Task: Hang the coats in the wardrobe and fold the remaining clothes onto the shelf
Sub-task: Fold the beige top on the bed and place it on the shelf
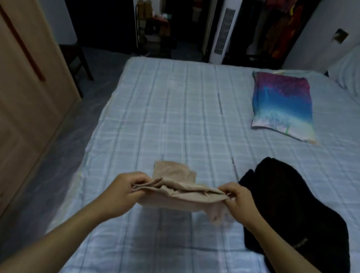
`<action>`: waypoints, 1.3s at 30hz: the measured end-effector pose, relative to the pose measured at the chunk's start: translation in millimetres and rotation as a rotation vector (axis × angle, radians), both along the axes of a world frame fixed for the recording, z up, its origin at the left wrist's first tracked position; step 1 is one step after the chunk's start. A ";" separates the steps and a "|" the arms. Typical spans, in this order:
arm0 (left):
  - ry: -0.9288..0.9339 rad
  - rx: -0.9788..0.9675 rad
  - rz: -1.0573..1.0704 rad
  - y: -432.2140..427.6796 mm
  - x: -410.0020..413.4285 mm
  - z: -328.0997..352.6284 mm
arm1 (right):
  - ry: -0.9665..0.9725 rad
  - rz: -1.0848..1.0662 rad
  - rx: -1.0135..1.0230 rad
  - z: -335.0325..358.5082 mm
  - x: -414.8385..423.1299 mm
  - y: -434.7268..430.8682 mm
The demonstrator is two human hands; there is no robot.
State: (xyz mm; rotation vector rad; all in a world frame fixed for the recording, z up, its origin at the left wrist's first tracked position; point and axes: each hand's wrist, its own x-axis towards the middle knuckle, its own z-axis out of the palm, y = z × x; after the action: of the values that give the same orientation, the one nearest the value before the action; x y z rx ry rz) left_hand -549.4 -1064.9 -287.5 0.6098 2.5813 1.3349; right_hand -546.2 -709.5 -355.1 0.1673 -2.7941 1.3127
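Note:
A beige garment (177,192) is stretched between my hands just above the bed, partly folded, with its far end lying on the sheet. My left hand (123,188) pinches its left edge and my right hand (238,199) pinches its right edge. A black garment (289,216) lies crumpled on the bed to the right of my right hand. The wooden wardrobe (9,105) stands at the left with its doors closed.
The bed (177,113) has a pale blue checked sheet. A blue and purple pillow (283,107) lies at the far right. Beyond the bed stand a white tower fan (225,27), a rack of shelves (151,27) and hanging clothes (281,24). A dark chair (77,61) stands beside the wardrobe.

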 end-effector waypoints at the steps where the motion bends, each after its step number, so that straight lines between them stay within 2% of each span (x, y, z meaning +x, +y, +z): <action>1: -0.043 0.002 -0.002 -0.7 13.6 -14.6 | -0.036 -0.005 0.006 -13.0 17.8 -2.1; 6: -0.202 0.048 -0.039 -2.9 65.6 -65.5 | -0.215 -0.021 0.020 -58.8 88.5 -8.1; 11: -0.332 0.073 -0.128 -3.9 103.4 -105.0 | -0.316 0.016 0.022 -87.1 136.6 -11.4; 17: -0.335 -0.138 -0.328 -5.0 138.6 -143.8 | -0.453 0.078 0.145 -119.3 166.4 -10.9; 21: -0.488 -0.256 -0.443 -5.0 147.5 -152.9 | -0.607 0.159 0.218 -127.4 163.7 -13.7; 24: -0.546 -0.286 -0.364 -5.8 140.0 -153.8 | -0.607 0.077 0.184 -120.2 153.3 -17.6; 30: -0.426 -0.268 -0.131 2.2 112.8 -152.3 | -0.511 -0.139 0.126 -110.8 137.2 -18.2; 35: -0.405 -0.308 -0.142 24.8 91.2 -165.4 | -0.434 -0.300 0.139 -124.3 130.7 -4.1; 39: -0.358 -0.326 -0.167 60.0 66.3 -185.1 | -0.400 -0.436 0.055 -146.3 112.8 14.5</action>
State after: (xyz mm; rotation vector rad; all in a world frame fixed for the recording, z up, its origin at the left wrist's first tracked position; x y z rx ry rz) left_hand -483.1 -1004.9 -472.5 0.4665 2.3223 0.8539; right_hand -433.4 -695.0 -501.4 -0.7382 -2.9234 1.2669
